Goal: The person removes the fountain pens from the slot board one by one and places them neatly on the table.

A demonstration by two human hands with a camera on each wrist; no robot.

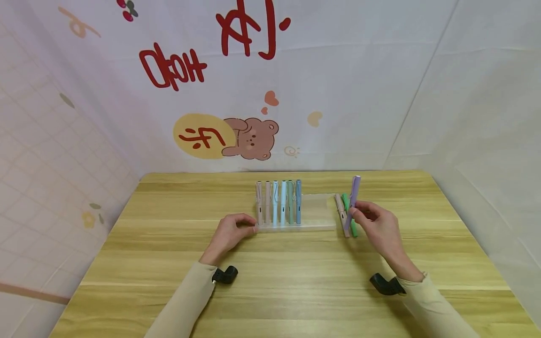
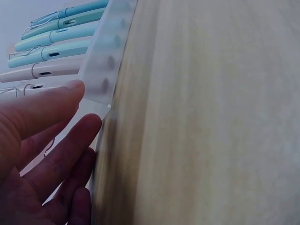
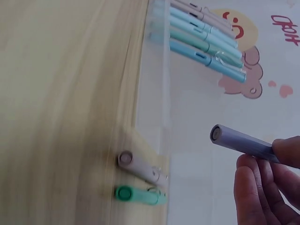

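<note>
- Holding the purple pen [image 1: 355,190] between thumb and fingers, the right grip [image 1: 380,227] is closed in a pinch at about 4 o'clock from the clear rack [image 1: 314,228].
- In the head view the purple pen's upper end points to roughly 12 o'clock, and the right wrist view shows the pen apart from both the rack and the loose pens.
- Six pens stand side by side in the rack: two pinkish-grey pens [image 1: 259,204] towards 9 o'clock, then two light-blue pens [image 1: 275,204], a grey-green pen [image 1: 290,204] and a blue pen [image 1: 298,204]. The row stops short of the rack's 3 o'clock end.
- Just beside that end, at 3 o'clock, a taupe pen [image 1: 340,209] and a bright green pen [image 1: 354,230] lie on the bench [image 1: 296,286].
- By my judgement the work is about two-thirds along: six pens racked, three outside it, counting the one in hand.
- At 8 o'clock the left grip [image 1: 230,231] is partly open, fingers loosely bent, thumb and forefinger parted at the rack's near corner. It seems to touch there; whether it presses or steadies the rack, I cannot tell.
</note>
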